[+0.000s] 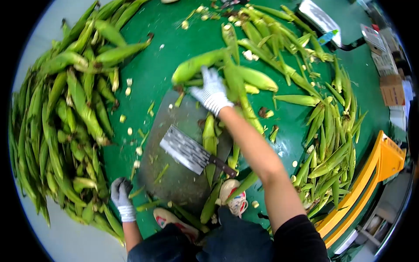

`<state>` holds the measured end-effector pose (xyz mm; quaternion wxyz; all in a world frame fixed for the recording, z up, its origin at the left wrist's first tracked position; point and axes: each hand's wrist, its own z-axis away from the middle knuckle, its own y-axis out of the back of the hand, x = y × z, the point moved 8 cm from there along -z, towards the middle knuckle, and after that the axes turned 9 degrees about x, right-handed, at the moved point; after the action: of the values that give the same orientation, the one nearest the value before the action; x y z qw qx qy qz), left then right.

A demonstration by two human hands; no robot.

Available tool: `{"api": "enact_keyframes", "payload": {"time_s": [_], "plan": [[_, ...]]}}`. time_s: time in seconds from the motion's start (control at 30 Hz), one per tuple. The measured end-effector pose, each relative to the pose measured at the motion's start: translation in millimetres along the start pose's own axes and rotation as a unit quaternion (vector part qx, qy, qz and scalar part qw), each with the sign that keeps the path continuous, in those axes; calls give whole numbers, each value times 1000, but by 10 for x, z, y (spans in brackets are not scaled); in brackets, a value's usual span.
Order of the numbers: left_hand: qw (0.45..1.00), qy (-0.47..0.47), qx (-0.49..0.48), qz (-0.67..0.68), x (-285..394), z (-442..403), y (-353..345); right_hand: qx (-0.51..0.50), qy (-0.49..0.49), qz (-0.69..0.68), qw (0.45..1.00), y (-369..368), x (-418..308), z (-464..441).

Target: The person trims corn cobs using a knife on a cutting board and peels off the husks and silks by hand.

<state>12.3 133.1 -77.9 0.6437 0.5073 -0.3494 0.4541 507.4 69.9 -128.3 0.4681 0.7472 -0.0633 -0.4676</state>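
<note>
My right hand (211, 91), in a striped white glove, reaches forward over the far end of the board. Its fingers are apart, somewhat blurred, and lie against or just above a green ear of corn (196, 65). More unhusked ears, such as one ear (257, 78), lie beside it. My left hand (121, 194), in a glove with a grey palm, hangs at the lower left with its fingers curled in; nothing shows in them. A cleaver (185, 149) with a dark handle rests on the grey cutting board (163, 183) between my hands.
A large heap of unhusked corn (61, 118) rises on the left. Stripped husks (329, 148) pile up on the right, near a yellow frame (390, 155). Cut stem ends (139, 151) are scattered on the green floor (161, 26). My shoes (233, 196) are at the near end of the board.
</note>
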Motion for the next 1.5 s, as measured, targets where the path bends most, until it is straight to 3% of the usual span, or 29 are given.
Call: {"api": "enact_keyframes", "payload": {"time_s": [0.07,0.13,0.2,0.27,0.37,0.43,0.47,0.5,0.57,0.6,0.67,0.7,0.73,0.77,0.83,0.9,0.97,1.0,1.07,1.13,1.2,1.23,1.27,1.33,1.37,1.4,1.43,1.47,1.5], "plan": [[999,-15,-37,-36,-69,145,-64,-76,122,231,962,-46,175,87],[996,-21,-66,-56,-424,115,44,-110,141,283,942,33,460,276],[988,-54,-108,-93,-444,260,57,-63,148,320,934,473,716,618],[988,-13,-118,-98,-651,387,202,-48,174,308,934,1043,1090,1246],[988,24,-99,-120,-1077,570,564,-172,127,417,884,1994,2049,2746],[966,-52,-104,-230,-1249,652,758,-409,-66,529,741,2663,2900,3953],[948,-92,-108,-284,-1326,654,814,-539,-101,560,621,2883,2804,4251],[935,-91,-105,-327,-1420,645,899,-586,-153,563,562,3068,2823,4541],[905,-140,-108,-388,-1157,599,735,-643,-187,510,540,3076,3139,4744],[887,-163,-110,-418,-972,579,593,-660,-167,456,573,2941,3338,4735],[849,-334,-117,-393,-408,618,16,-496,-225,427,722,2205,1663,3234],[830,-353,-140,-409,-345,596,-291,-358,-38,364,859,1823,1062,2679],[810,-373,-158,-424,-265,592,-593,-226,119,289,922,1508,262,2170],[790,-349,-196,-465,-220,601,-903,-157,228,267,923,1144,-209,1834],[732,-335,-275,-526,-258,707,-1319,-86,334,206,916,391,-963,1304],[672,-361,-345,-547,-468,805,-1406,-70,376,257,887,-452,-1227,911],[654,-377,-369,-542,-640,876,-1064,-165,374,251,877,-823,-1135,767],[657,-387,-367,-533,-771,903,-765,-198,353,182,896,-905,-986,813],[711,-296,-341,-538,-1079,920,-8,-115,419,181,883,-500,-793,1192],[769,-159,-311,-536,-1445,1028,886,-149,388,196,888,-52,-353,1692],[656,-37,-367,-658,-1868,1271,1694,-249,335,222,881,553,409,2452],[663,17,-311,-681,-1761,1237,2013,-332,305,301,840,810,1389,2942],[666,66,-257,-697,-1631,1167,2313,-329,328,347,815,1202,1701,3342],[723,-8,-7,-691,-1150,720,2867,-362,289,395,793,1629,1800,3756],[757,-123,133,-628,-878,452,3117,-362,257,399,802,1727,1732,3768],[759,-149,221,-594,-563,133,3289,-356,229,399,813,1750,1605,3721],[747,-223,266,-568,-226,-188,3356,-342,202,391,830,1717,1416,3611],[678,-300,308,-596,111,-485,3328,-323,175,377,850,1678,1208,3449],[673,-318,315,-589,409,-764,3234,-298,151,356,873,1616,934,3241]]}}
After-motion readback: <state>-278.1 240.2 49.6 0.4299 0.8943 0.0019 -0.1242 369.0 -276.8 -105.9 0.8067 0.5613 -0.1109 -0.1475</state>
